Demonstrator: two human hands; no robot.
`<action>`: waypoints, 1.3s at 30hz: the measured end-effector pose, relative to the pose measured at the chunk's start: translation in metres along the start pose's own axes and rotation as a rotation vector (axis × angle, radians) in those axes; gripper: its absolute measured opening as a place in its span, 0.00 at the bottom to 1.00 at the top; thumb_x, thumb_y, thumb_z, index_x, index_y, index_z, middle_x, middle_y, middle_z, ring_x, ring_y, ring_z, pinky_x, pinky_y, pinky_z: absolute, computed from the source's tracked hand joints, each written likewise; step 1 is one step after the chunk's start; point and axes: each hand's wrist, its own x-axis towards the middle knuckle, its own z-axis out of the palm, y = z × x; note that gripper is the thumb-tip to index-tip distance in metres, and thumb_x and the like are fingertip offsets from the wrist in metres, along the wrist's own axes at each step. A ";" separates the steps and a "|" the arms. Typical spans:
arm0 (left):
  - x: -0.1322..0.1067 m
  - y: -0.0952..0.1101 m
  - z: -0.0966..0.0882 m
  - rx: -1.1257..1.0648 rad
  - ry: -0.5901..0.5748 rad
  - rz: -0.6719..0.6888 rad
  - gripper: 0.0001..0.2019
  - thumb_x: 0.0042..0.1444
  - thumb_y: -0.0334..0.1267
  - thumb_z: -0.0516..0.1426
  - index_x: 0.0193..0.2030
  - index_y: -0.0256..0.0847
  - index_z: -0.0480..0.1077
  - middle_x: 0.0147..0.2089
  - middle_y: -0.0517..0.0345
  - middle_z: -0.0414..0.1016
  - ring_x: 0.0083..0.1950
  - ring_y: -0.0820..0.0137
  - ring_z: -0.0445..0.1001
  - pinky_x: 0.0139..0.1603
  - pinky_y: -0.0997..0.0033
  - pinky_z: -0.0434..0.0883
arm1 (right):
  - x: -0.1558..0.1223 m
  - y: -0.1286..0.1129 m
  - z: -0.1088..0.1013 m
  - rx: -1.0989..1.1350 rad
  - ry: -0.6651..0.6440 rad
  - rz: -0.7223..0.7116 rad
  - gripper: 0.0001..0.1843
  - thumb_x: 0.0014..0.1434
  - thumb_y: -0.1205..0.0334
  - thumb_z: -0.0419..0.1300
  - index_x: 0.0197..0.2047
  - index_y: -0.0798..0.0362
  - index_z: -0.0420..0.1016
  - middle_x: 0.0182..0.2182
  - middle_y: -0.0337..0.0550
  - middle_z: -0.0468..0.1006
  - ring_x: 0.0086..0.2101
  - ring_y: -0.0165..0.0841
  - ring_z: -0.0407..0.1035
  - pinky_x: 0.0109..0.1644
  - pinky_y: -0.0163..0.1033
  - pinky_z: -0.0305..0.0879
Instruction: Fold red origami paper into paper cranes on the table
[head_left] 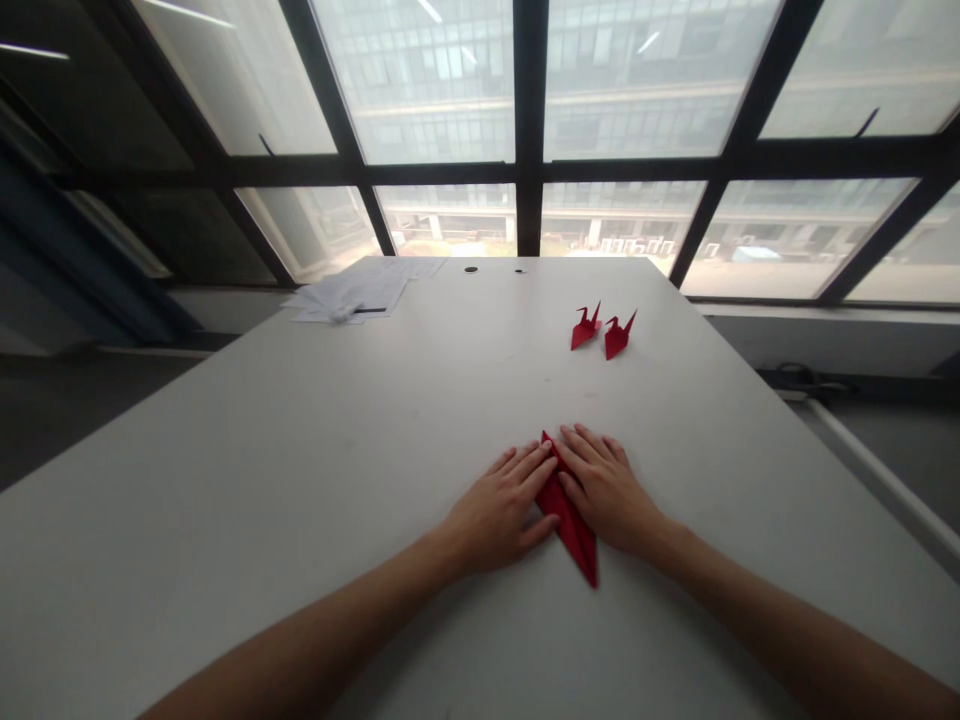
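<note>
A red sheet of origami paper (576, 530), folded into a long narrow diamond, lies on the white table between my hands. Its near point faces me, and its far tip shows just past my fingertips. My left hand (508, 505) rests flat with fingers stretched over the paper's left edge, the thumb lying on its lower part. From the other side, my right hand (600, 485) lies flat with fingers spread, its fingertips touching the upper right edge. Part of the paper is hidden under the fingers.
Two folded red paper cranes (585, 328) stand farther back on the white table (262, 490). Loose white papers (360, 285) with a dark pen-like stick are at the back left. Two small dark round spots lie near the far edge, before framed windows.
</note>
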 end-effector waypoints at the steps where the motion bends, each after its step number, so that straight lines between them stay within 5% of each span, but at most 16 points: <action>1: 0.000 0.001 0.000 -0.011 0.009 -0.004 0.35 0.62 0.47 0.56 0.72 0.41 0.49 0.74 0.48 0.52 0.74 0.61 0.50 0.74 0.54 0.49 | 0.000 0.000 0.000 -0.001 0.001 -0.002 0.27 0.69 0.61 0.45 0.69 0.52 0.59 0.69 0.49 0.58 0.67 0.44 0.50 0.67 0.56 0.46; 11: -0.001 -0.003 0.001 0.035 -0.019 0.017 0.35 0.65 0.50 0.52 0.74 0.43 0.45 0.75 0.50 0.47 0.75 0.59 0.46 0.74 0.54 0.47 | 0.002 0.005 -0.001 0.105 0.010 0.016 0.29 0.67 0.60 0.48 0.70 0.54 0.57 0.67 0.51 0.60 0.67 0.43 0.52 0.68 0.57 0.47; 17: 0.000 -0.003 0.000 0.039 -0.026 0.012 0.35 0.65 0.52 0.52 0.74 0.43 0.46 0.75 0.49 0.47 0.75 0.58 0.47 0.73 0.53 0.48 | 0.012 0.024 -0.007 0.300 0.215 0.081 0.24 0.66 0.65 0.47 0.62 0.53 0.69 0.61 0.49 0.70 0.62 0.37 0.61 0.66 0.49 0.56; 29: 0.000 -0.002 -0.002 0.019 -0.011 0.030 0.32 0.63 0.49 0.55 0.72 0.49 0.51 0.74 0.51 0.50 0.75 0.58 0.48 0.73 0.50 0.49 | 0.010 0.028 -0.002 0.121 0.076 0.022 0.26 0.65 0.58 0.55 0.65 0.47 0.65 0.64 0.48 0.66 0.65 0.42 0.56 0.66 0.54 0.53; 39: 0.001 -0.002 -0.002 0.030 -0.039 0.036 0.33 0.64 0.50 0.54 0.72 0.45 0.51 0.74 0.49 0.52 0.75 0.57 0.48 0.73 0.50 0.48 | 0.010 0.022 -0.010 0.113 0.039 -0.017 0.20 0.71 0.55 0.47 0.60 0.39 0.72 0.67 0.40 0.62 0.66 0.42 0.51 0.66 0.57 0.50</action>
